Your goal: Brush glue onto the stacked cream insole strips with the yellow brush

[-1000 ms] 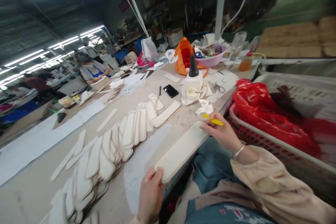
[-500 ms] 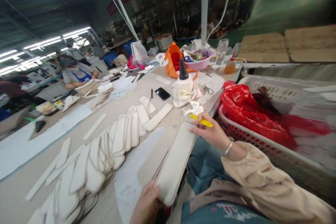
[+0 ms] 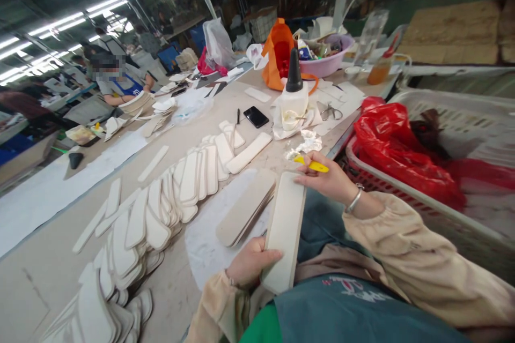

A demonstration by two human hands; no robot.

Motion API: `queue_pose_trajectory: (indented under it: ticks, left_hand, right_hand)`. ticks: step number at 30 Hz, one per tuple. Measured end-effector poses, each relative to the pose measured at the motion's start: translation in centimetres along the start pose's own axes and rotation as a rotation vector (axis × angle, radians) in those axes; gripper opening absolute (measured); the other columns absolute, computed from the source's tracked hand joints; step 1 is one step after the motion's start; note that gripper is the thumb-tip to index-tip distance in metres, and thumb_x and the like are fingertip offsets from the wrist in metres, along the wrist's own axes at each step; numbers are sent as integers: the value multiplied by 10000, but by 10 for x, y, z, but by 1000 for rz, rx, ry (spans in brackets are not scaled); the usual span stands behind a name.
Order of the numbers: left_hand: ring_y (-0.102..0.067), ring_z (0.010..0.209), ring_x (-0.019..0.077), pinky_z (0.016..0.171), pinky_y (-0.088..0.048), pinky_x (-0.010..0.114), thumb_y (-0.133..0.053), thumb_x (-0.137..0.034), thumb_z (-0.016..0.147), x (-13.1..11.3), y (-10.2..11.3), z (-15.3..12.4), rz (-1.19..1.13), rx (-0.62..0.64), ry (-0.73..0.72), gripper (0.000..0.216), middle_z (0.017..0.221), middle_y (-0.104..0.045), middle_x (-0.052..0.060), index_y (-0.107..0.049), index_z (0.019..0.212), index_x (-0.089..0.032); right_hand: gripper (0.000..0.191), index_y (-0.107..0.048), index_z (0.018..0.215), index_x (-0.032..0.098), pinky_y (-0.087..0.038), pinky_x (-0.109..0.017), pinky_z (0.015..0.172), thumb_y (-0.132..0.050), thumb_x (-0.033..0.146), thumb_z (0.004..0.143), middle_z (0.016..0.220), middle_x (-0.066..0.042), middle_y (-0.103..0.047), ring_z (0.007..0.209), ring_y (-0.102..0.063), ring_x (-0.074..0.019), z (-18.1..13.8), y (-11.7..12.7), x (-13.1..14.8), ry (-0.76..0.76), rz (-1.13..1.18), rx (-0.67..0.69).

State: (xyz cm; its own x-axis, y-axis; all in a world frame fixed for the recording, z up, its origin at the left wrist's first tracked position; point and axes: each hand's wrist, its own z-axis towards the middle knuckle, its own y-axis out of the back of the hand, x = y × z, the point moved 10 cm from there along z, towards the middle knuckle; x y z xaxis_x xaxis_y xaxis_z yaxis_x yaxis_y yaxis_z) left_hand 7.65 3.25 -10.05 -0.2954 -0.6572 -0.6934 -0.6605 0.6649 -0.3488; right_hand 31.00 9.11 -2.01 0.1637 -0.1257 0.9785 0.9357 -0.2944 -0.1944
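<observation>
My left hand [image 3: 253,261] grips a long cream panel [image 3: 284,225] with rounded corners by its lower left edge, thumb on top. My right hand [image 3: 328,179] is at the panel's far end, its fingers closed round a small yellow tool [image 3: 313,164]; the tool's working end is unclear. Just left of the held panel, a stack of similar panels [image 3: 247,206] lies on white paper [image 3: 201,236]. Further left, many cream panels [image 3: 187,177] spread in an overlapping row. Crumpled whitish material [image 3: 308,142] lies beyond the right hand.
A white bottle with black cone top [image 3: 295,77], scissors [image 3: 331,112] and a phone [image 3: 256,117] sit on the table. Behind are an orange bag [image 3: 277,56] and purple basin [image 3: 332,59]. At right, a white crate [image 3: 402,171] holds a red plastic bag [image 3: 396,142]. A co-worker [image 3: 120,80] sits far left.
The view has tipped downward. The held panel now stands apart from the stack, which shows more fully. My left hand has shifted up along the panel's edge; my right hand keeps the yellow tool.
</observation>
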Motion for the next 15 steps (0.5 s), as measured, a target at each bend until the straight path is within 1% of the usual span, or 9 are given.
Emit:
queue_pose_trajectory:
  ticks: [4,7,10,11,12,13,15]
  left_hand:
    - [-645,657,154,614,-493,237,-838,-453,590,8,-3,-6,-18,82,-29,612,826,-726,109,-686,1055,-85]
    - [-645,711,162,634,-488,239,-845,-454,572,6,-6,-12,-45,142,-74,690,908,-719,116,-650,1140,-116]
    - [-636,711,150,624,-474,226,-855,-439,553,1,-14,-16,-102,235,-98,747,966,-707,119,-618,1195,-138]
    - [-636,716,153,622,-472,226,-857,-439,544,-1,-15,-16,-111,247,-98,760,972,-704,122,-616,1199,-138]
    - [-636,720,158,621,-471,228,-857,-451,536,-2,-13,-16,-105,227,-98,760,965,-705,122,-625,1187,-135]
    - [-633,720,160,624,-471,231,-847,-479,540,-3,-9,-15,-88,179,-102,743,948,-706,120,-641,1163,-129]
    - [-621,698,153,635,-471,238,-801,-560,578,-6,5,-13,-46,45,-116,689,892,-709,114,-682,1091,-115]
  right_hand:
    - [435,-427,823,235,-508,-223,625,-817,302,642,741,60,-532,658,-565,-98,0,-4,-4,18,-53,14]
    - [378,-441,824,235,-515,-238,614,-782,342,701,741,46,-541,650,-578,-114,-2,-6,-4,44,-183,12]
    - [328,-475,834,232,-541,-275,693,-755,377,740,805,11,-567,762,-630,-163,-4,-2,0,123,-340,-29]
    - [326,-478,837,235,-549,-291,722,-751,387,744,828,2,-576,804,-644,-183,-4,0,1,148,-369,-47]
    - [329,-478,844,240,-555,-307,747,-749,398,744,847,-5,-586,841,-653,-202,-3,1,2,170,-387,-61]
    - [332,-477,852,246,-561,-320,764,-746,408,744,859,-9,-594,867,-662,-219,-3,1,2,185,-392,-68]
    - [338,-476,863,260,-574,-336,780,-742,429,739,874,-14,-614,901,-676,-244,0,0,1,201,-393,-74]
